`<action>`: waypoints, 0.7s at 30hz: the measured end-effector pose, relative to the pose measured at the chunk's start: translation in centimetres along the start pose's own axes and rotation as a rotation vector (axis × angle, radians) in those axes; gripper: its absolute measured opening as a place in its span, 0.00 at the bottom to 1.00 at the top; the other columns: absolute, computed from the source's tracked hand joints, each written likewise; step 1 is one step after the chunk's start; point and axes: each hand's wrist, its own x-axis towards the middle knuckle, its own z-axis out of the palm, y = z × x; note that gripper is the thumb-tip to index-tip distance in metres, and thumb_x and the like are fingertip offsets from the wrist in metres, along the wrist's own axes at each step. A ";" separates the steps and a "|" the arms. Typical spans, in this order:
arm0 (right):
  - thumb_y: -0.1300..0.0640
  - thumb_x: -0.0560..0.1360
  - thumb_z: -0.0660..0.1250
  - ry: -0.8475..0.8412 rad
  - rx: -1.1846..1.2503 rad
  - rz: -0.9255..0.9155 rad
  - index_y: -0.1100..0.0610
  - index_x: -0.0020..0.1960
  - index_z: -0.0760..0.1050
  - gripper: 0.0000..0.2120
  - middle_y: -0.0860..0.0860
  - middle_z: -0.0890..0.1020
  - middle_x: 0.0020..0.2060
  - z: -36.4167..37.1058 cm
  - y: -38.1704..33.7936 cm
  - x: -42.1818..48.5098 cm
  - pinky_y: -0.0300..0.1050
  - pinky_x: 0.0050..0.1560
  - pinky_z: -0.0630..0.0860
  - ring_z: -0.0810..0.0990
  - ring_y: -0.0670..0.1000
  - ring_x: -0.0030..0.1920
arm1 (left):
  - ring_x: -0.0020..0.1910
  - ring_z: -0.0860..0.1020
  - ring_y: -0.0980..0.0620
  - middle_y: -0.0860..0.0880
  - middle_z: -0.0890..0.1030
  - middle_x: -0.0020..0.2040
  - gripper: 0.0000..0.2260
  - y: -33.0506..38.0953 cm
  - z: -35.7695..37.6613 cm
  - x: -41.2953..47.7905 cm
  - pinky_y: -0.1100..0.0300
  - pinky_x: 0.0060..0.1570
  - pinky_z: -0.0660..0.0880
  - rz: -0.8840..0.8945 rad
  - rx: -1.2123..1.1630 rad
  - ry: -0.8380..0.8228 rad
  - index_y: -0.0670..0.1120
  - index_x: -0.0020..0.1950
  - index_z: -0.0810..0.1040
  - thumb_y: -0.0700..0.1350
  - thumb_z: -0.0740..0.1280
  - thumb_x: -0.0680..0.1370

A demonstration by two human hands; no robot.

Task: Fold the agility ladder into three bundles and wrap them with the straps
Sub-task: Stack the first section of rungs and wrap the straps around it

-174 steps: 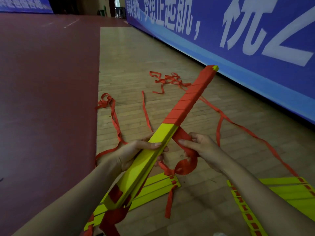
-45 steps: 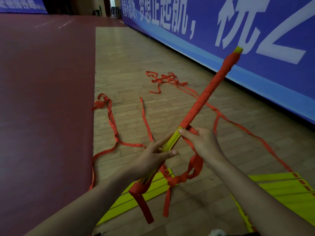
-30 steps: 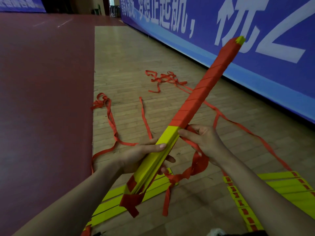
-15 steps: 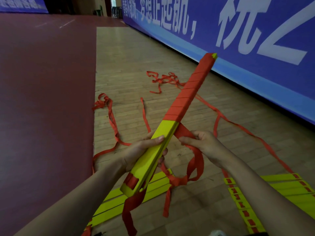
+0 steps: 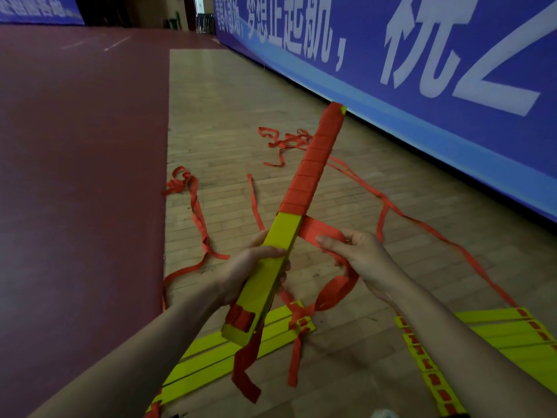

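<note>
A bundle of stacked yellow ladder rungs (image 5: 278, 257) slants up and away from me, its far half covered in tight turns of red strap (image 5: 313, 167). My left hand (image 5: 247, 271) grips the bare yellow part near its middle. My right hand (image 5: 358, 256) pinches the free run of red strap (image 5: 321, 230) just right of the bundle, pulled flat from the edge of the wrapping. The strap loops down under that hand. A short red tail hangs from the bundle's near end.
Two flat stacks of yellow rungs lie on the wooden floor, one below the bundle (image 5: 229, 357), one at the lower right (image 5: 494, 342). Loose red straps (image 5: 283, 143) trail across the boards. A blue banner wall (image 5: 422, 70) runs along the right; dark red flooring (image 5: 75, 176) lies to the left.
The bundle has kept turning in my left hand and its far end has dipped. My right hand has drawn the strap out flat to the right of the bundle.
</note>
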 end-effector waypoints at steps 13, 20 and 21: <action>0.49 0.79 0.63 0.098 -0.331 -0.095 0.71 0.43 0.79 0.23 0.51 0.70 0.20 1.1 -0.1 0.1 0.34 0.21 0.62 0.66 0.42 0.17 | 0.30 0.76 0.49 0.42 0.78 0.38 0.20 -2.0 1.6 0.6 0.56 0.31 0.75 0.134 0.327 0.201 0.49 0.67 0.69 0.35 0.65 0.77; 0.49 0.79 0.62 0.169 -0.337 -0.147 0.66 0.35 0.77 0.23 0.47 0.70 0.17 2.4 -0.1 -0.1 0.42 0.28 0.66 0.69 0.42 0.19 | 0.38 0.73 0.51 0.48 0.74 0.40 0.08 -3.0 2.8 1.4 0.45 0.44 0.74 0.222 0.616 0.261 0.49 0.56 0.70 0.40 0.64 0.78; 0.48 0.79 0.63 0.173 -0.352 -0.161 0.65 0.34 0.77 0.22 0.47 0.71 0.17 2.6 -0.2 -0.3 0.40 0.27 0.66 0.69 0.42 0.19 | 0.38 0.72 0.51 0.49 0.73 0.40 0.05 -2.8 3.2 1.1 0.46 0.44 0.73 0.207 0.619 0.264 0.49 0.52 0.70 0.41 0.63 0.79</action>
